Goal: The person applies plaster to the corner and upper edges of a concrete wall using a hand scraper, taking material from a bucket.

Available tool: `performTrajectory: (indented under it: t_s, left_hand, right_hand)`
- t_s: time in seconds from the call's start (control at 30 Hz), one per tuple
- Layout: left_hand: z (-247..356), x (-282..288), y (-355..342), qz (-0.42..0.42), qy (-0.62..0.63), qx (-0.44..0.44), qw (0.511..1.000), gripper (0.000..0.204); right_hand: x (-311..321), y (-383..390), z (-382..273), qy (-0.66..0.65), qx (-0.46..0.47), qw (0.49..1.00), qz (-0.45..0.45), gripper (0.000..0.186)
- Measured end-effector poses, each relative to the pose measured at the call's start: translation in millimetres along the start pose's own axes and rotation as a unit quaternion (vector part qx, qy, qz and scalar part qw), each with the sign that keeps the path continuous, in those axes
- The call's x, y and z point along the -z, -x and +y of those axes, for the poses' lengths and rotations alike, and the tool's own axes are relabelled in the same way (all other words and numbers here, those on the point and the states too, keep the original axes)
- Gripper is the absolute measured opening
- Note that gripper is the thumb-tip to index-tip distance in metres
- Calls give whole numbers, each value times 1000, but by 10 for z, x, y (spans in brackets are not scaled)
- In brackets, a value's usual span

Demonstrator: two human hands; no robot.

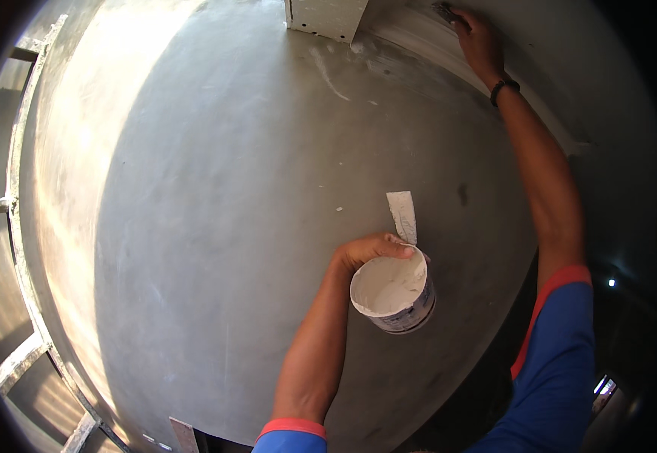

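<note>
My left hand grips the rim of a cylindrical tub of off-white paste, held low in the middle, along with a flat, paste-coated scraper that sticks up behind it. At the upper right, my right arm is stretched up and my right hand is closed on a small dark tool at a pale, stepped moulding. The exact shape of that tool is hard to make out.
A grey plastered wall spans the middle, with a white box-like projection at the top. A paste-splattered metal frame runs down the left edge. A small board shows at the bottom. The right side is dark.
</note>
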State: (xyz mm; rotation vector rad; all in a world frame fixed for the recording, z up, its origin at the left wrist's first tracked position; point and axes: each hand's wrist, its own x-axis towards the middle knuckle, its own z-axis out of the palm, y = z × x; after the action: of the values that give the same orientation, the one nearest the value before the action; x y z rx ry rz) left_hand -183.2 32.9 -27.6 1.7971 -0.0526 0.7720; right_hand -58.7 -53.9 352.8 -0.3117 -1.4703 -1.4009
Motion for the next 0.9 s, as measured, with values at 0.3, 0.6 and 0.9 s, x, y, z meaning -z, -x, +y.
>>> performTrajectory:
  t_s: [0.3,0.6,0.9]
  left_hand:
    - [32,-49,10,-12,18,17,1000,55]
    - [47,-60,36,-6,23,25,999,53]
    - [15,-24,9,-20,17,17,1000,54]
  right_hand:
    - [-109,-197,-419,19,6,999,-44,24]
    - [59,-150,-29,90,79,991,-60,24]
    - [182,13,-157,38,-7,996,-86,26]
